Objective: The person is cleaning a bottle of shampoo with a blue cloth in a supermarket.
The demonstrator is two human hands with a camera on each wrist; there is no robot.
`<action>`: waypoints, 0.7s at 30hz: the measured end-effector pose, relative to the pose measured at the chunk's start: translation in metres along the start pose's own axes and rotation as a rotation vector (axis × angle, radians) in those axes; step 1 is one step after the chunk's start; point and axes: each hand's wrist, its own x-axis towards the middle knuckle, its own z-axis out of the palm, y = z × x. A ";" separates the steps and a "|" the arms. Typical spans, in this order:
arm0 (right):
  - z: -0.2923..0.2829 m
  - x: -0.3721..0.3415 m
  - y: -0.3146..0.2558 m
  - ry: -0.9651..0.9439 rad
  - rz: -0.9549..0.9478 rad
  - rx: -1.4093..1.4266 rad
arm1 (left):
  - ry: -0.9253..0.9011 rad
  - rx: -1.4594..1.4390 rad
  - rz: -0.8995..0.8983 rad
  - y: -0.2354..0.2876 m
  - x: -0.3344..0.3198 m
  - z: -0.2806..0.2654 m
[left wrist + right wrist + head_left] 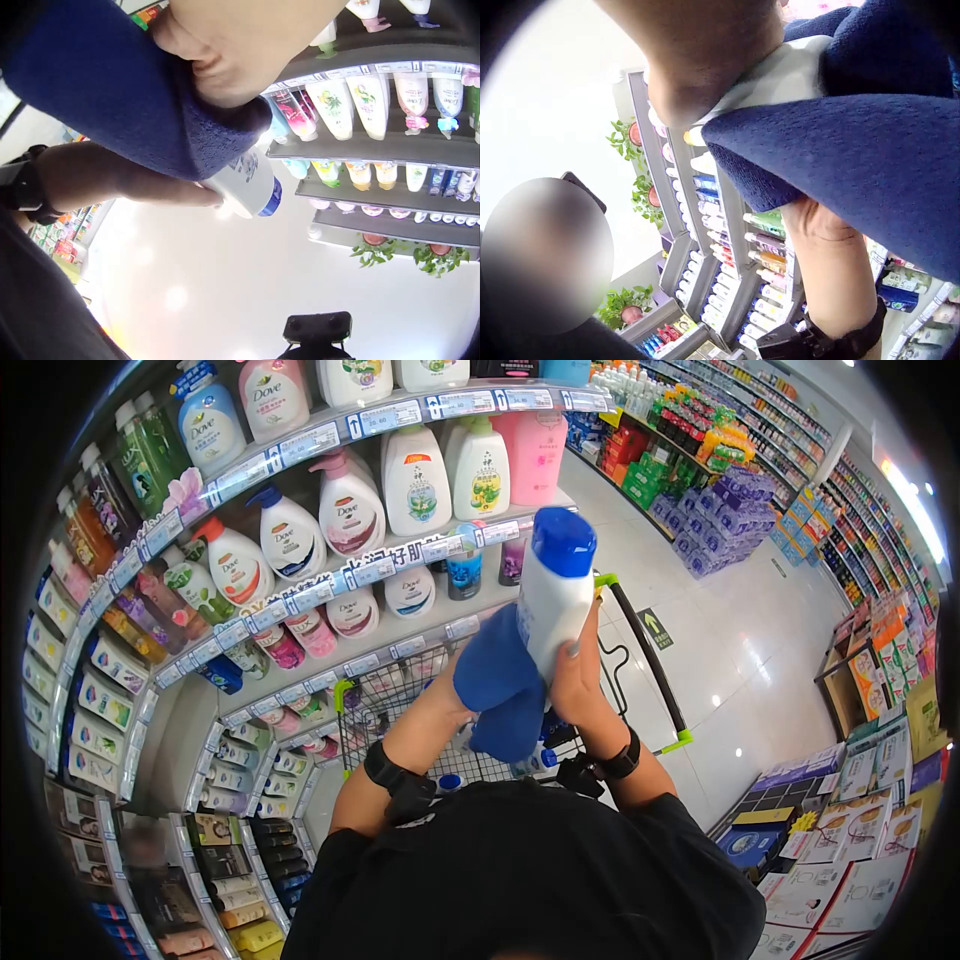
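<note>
A white bottle with a blue cap stands nearly upright, slightly tilted, in front of the chest. My right hand grips its right side, thumb along the front. Dark blue cloth covers most of my left hand and lies against the bottle's lower left side; the left fingers are hidden beneath it. In the left wrist view, the bottle points cap-down to the right, with the right hand along it. The cloth hides much of the bottle in the right wrist view.
A wire shopping cart with a dark handle is below the hands, holding some bottles. Shelves of pump bottles curve along the left. Purple packs are stacked beyond the aisle floor, and boxes stand at lower right.
</note>
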 end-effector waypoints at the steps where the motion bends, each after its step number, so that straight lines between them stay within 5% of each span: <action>1: 0.000 0.002 0.002 0.016 0.007 0.059 | -0.012 0.027 -0.010 0.000 0.001 -0.005; 11: -0.004 0.020 0.001 0.073 0.142 0.471 | 0.022 0.043 -0.111 0.012 -0.002 0.003; 15: -0.015 0.027 0.003 -0.121 0.350 0.744 | 0.004 -0.135 -0.110 -0.004 -0.007 -0.002; 18: -0.011 0.029 0.011 -0.176 0.409 0.618 | 0.141 -0.078 -0.176 -0.021 -0.004 -0.008; 21: -0.001 0.022 0.015 -0.071 0.259 0.207 | 0.136 -0.383 -0.225 -0.021 -0.004 -0.009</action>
